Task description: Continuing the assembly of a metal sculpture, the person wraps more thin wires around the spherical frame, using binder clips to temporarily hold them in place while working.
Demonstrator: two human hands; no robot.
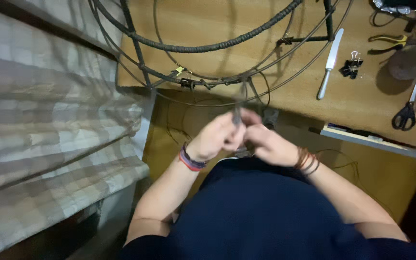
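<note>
My left hand (216, 137) and my right hand (268, 144) meet in front of my chest, fingers closed together on a thin dark cord (237, 114) that runs up to a round wire frame (208, 48) wrapped in dark cord. The frame lies on a wooden table (285, 91) and overhangs its near edge. Both wrists carry bracelets. Motion blur hides how each finger holds the cord.
On the table right of the frame lie a white-handled knife (329, 62), black binder clips (352, 66), yellow-handled pliers (390, 42) and black scissors (406, 111). A checked cloth (49, 125) covers furniture at the left. Thin wires hang below the table edge.
</note>
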